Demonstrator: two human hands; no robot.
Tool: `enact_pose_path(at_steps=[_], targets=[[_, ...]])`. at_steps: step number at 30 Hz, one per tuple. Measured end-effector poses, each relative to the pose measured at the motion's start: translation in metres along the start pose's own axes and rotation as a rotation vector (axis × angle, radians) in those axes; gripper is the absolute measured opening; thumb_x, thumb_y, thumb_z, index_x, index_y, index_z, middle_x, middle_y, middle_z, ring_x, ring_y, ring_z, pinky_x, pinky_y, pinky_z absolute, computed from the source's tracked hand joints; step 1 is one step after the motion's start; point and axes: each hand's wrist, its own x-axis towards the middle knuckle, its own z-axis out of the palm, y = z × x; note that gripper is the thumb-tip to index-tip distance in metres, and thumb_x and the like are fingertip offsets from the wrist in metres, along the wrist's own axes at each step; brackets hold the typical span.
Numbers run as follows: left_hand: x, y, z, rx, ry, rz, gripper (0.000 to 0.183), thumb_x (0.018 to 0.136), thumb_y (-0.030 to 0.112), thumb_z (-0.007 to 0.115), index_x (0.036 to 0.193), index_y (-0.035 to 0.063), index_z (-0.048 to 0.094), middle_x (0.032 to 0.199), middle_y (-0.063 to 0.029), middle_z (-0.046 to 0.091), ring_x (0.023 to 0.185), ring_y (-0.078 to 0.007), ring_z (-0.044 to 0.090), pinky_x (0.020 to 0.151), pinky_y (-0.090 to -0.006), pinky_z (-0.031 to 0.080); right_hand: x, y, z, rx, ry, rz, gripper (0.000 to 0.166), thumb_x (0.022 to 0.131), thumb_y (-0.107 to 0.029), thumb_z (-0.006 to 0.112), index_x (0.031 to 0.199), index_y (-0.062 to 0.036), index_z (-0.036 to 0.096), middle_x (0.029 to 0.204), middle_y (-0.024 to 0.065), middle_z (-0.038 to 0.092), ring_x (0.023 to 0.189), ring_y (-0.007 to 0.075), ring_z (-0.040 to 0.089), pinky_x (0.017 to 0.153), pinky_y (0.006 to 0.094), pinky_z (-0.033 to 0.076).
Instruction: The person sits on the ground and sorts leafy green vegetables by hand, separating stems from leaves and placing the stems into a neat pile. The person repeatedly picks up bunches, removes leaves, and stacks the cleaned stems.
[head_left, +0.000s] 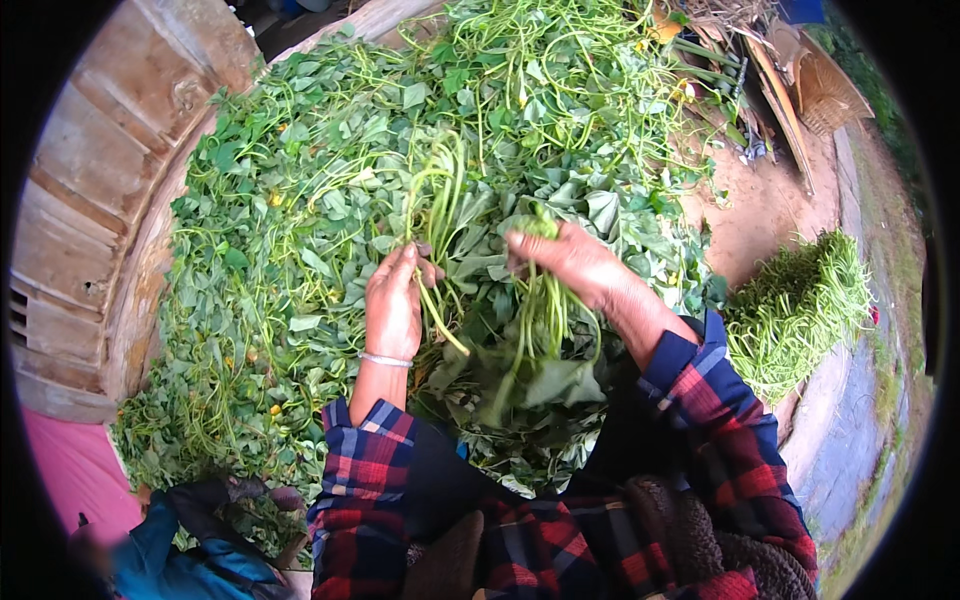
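Observation:
Before me spreads a broad heap of leafy green vines (292, 187) with pale stems and a few yellow bits. My left hand (397, 300) pinches a bunch of long green stems (442, 180), which rise above the fingers; one cut end slants down to the right. In my right hand (562, 259) is a second bunch of stems (551, 315), hanging below the fist with a blurred leaf (562, 382) at its lower end. The two hands are apart, both above the heap.
To the right stands a stack of bundled green stems (802, 315) near a ledge. A woven basket (829, 82) and split wood (780, 105) lie at upper right. Wooden panelling (82, 210) borders the left. Another person's blue-clad body (187, 547) is at lower left, near pink cloth (75, 457).

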Motion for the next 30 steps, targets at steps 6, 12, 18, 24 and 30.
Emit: enact_pose_path(at_steps=[6, 12, 18, 24, 30], targets=[[-0.013, -0.015, 0.017, 0.194, -0.122, -0.091, 0.024, 0.093, 0.018, 0.048, 0.096, -0.0045, 0.056, 0.064, -0.0037, 0.051, 0.067, -0.0146, 0.05, 0.072, -0.0272, 0.041, 0.021, -0.008, -0.02, 0.208, 0.256, -0.292, 0.019, 0.074, -0.006, 0.072, 0.086, -0.0039, 0.058, 0.071, 0.0003, 0.058, 0.052, 0.0094, 0.05, 0.047, 0.0237, 0.043], [-0.023, -0.025, 0.027, 0.436, -0.278, 0.005, 0.025, 0.094, 0.019, 0.048, 0.093, -0.0027, 0.06, 0.068, -0.0014, 0.058, 0.064, -0.0088, 0.052, 0.061, -0.0218, 0.042, 0.036, 0.01, -0.024, -0.338, 0.267, -0.303, 0.025, 0.076, -0.008, 0.072, 0.099, -0.0051, 0.063, 0.084, 0.0008, 0.065, 0.073, 0.0065, 0.055, 0.069, 0.0242, 0.047], [-0.018, -0.01, 0.013, 0.597, -0.56, -0.125, 0.029, 0.093, 0.024, 0.049, 0.096, -0.0023, 0.062, 0.082, -0.0059, 0.064, 0.076, -0.0131, 0.06, 0.075, -0.0275, 0.048, 0.029, 0.009, -0.023, -0.45, 0.198, -0.396, 0.023, 0.077, -0.01, 0.071, 0.097, -0.0064, 0.062, 0.086, -0.0003, 0.066, 0.078, 0.0068, 0.055, 0.076, 0.0271, 0.046], [0.001, -0.007, 0.005, 0.193, -0.186, -0.266, 0.037, 0.094, 0.033, 0.046, 0.105, 0.0, 0.059, 0.088, -0.0052, 0.063, 0.076, -0.0103, 0.059, 0.067, -0.0248, 0.049, 0.012, 0.021, 0.0, -0.79, -0.027, -0.689, 0.023, 0.071, -0.011, 0.074, 0.088, -0.0076, 0.059, 0.086, 0.0045, 0.06, 0.078, 0.0202, 0.06, 0.073, 0.0283, 0.049], [0.007, -0.021, 0.004, 0.168, -0.202, -0.37, 0.023, 0.092, 0.022, 0.054, 0.098, 0.0014, 0.061, 0.088, -0.004, 0.063, 0.079, -0.0116, 0.059, 0.069, -0.0243, 0.048, -0.008, 0.03, 0.036, -1.08, -0.249, -0.831, 0.031, 0.063, -0.012, 0.071, 0.092, -0.008, 0.058, 0.092, 0.0075, 0.059, 0.087, 0.0277, 0.061, 0.072, 0.0368, 0.052]])
